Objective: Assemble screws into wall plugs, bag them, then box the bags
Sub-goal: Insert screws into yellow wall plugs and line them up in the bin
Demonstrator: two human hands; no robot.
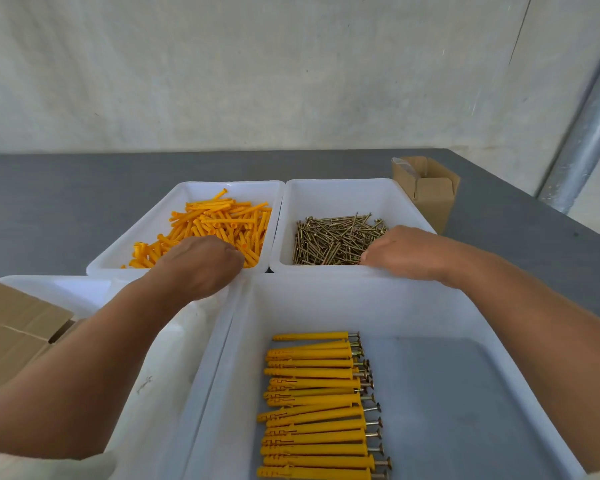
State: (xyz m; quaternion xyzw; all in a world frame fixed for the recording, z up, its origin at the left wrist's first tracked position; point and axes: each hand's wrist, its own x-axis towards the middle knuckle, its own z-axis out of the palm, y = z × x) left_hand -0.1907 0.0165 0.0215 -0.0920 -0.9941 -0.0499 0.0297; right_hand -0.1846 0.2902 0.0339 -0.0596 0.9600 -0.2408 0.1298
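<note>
Nearest us, the finished-parts bin [430, 306] holds a row of assembled plugs [312, 403], laid parallel with the screw heads to the right.

Beyond its far wall, our left hand [201, 261] is down among the loose orange wall plugs [222, 220] in the left supply bin [153, 220]. Its fingers curl under, out of sight, so we cannot tell whether a plug is gripped. Our right hand [406, 252] sits at the near right corner of the screw bin [343, 195], fingertips hidden at the edge of the screws [336, 240]. Its grip is likewise unreadable.

We judge the step to be picking one plug and one screw. Take a single plug by its body, open end toward the right hand. Lift one screw by the shank, because the pile is tangled and neighbours may come up with it.

A second white bin [66, 289] and cardboard boxes [11, 327] lie near left. A small open carton [430, 195] stands far right on the grey table [49, 202]. The tall near-bin wall must be cleared when bringing parts back.
</note>
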